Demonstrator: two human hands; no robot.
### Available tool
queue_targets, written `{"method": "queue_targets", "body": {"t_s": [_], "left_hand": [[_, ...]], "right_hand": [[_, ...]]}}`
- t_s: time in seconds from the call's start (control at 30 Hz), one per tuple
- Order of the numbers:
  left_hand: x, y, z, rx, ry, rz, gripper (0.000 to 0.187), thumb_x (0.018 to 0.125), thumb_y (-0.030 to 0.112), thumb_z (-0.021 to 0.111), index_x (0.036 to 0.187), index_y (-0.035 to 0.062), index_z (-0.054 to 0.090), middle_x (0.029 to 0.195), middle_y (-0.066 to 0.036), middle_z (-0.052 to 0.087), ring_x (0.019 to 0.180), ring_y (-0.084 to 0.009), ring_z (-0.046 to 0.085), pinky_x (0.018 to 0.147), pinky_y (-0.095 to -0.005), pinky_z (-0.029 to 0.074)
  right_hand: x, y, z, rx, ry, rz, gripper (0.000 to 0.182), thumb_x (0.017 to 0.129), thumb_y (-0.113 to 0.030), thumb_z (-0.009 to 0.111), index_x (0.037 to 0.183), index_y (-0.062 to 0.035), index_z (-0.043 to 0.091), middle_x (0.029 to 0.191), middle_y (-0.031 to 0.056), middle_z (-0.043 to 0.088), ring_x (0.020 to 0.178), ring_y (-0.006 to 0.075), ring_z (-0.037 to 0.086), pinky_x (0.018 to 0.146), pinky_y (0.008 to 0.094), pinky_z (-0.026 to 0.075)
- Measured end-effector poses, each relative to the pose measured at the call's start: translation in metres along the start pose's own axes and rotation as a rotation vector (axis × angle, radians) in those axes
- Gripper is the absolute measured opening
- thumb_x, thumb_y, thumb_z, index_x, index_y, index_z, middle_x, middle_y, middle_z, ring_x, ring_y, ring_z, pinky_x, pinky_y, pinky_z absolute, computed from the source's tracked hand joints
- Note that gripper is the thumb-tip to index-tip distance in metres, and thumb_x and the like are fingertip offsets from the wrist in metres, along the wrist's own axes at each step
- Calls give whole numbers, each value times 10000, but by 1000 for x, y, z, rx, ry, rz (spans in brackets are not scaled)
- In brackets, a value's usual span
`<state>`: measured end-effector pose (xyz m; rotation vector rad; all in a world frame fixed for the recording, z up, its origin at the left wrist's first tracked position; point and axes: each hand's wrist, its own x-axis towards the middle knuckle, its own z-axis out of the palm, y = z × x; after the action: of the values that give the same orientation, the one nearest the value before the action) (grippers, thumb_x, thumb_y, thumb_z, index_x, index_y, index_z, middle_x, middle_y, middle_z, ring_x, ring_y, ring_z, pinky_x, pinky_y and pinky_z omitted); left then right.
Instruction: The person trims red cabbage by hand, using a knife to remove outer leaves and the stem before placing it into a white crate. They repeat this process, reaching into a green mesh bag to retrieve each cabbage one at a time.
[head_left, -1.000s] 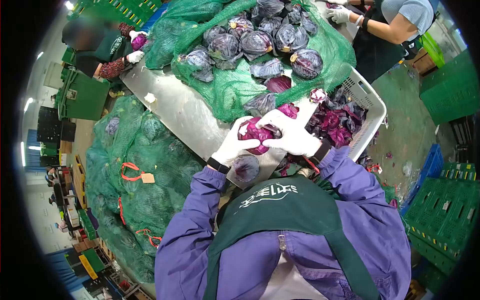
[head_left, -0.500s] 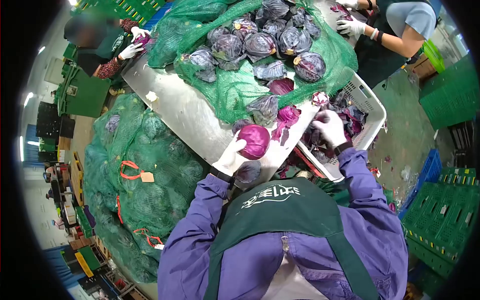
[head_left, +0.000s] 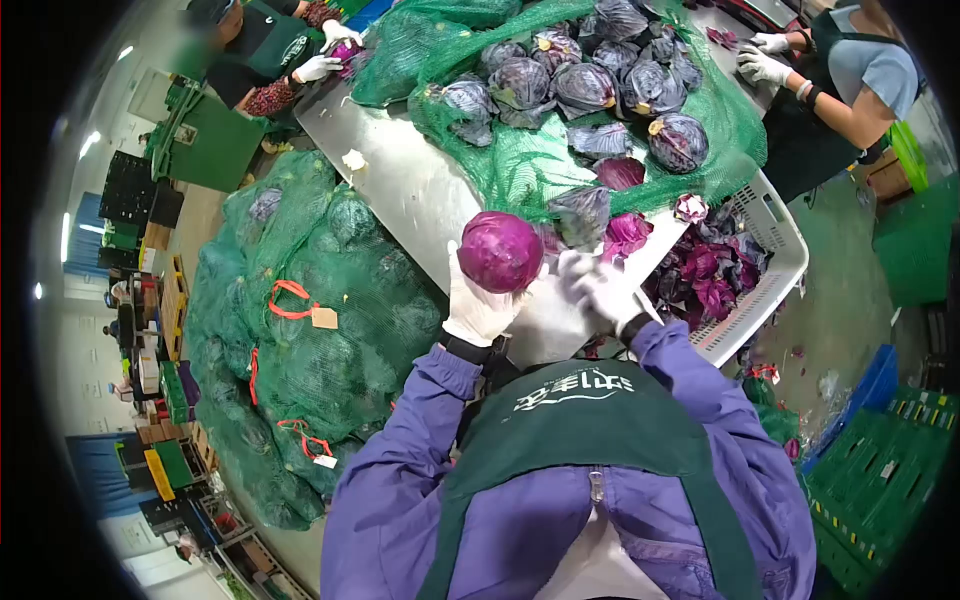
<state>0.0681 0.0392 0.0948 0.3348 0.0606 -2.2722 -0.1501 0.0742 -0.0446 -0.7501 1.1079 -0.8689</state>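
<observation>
While the left hand (head_left: 480, 312) cups a smooth purple cabbage (head_left: 502, 252) above the near end of the tabletop (head_left: 400, 190), the right hand (head_left: 600, 288) is blurred beside it, its grip impossible to tell. The cabbage looks fully stripped; loose leaves (head_left: 712, 268) lie in the crate (head_left: 792, 262) by the right edge, but several dull heads (head_left: 584, 89) on the green net (head_left: 520, 182) seem untrimmed.

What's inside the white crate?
In the white crate: loose purple and darker cabbage leaves, heaped near its open top. The heap covers the bottom; whatever lies under the top leaves can't be seen.
</observation>
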Motion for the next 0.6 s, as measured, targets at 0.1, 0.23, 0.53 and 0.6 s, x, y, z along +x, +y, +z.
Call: {"method": "queue_targets", "body": {"t_s": [0.1,0.23,0.53,0.6], "left_hand": [[-5,-5,-8,-2,177,138,743,878,698,394,1434,208,344,1450,-133,377,1309,-330,398,1086,-488,340],[13,-15,-37,819,200,146,719,882,681,418,1417,203,373,1417,-124,420,1274,-321,441,1046,-498,379],[29,-42,-14,714,418,161,641,879,400,652,1398,174,352,1338,-103,466,1194,-273,516,905,-477,522],[28,-45,-9,889,463,225,625,866,347,676,1375,163,364,1304,-94,471,1166,-256,536,845,-438,560]], "right_hand": [[4,-24,-60,-475,745,-704,288,865,10,503,1125,-34,621,1090,118,647,901,233,638,817,293,498],[-34,-84,-26,-358,384,-571,302,880,-39,563,1179,-20,607,991,74,658,819,111,599,722,267,494],[-68,-126,41,-646,129,-698,384,751,-98,721,1119,-60,620,1016,114,553,965,257,562,872,375,458],[-66,-119,37,-678,127,-638,371,746,-79,718,1102,-49,616,1009,112,551,957,258,565,849,372,465]]}}
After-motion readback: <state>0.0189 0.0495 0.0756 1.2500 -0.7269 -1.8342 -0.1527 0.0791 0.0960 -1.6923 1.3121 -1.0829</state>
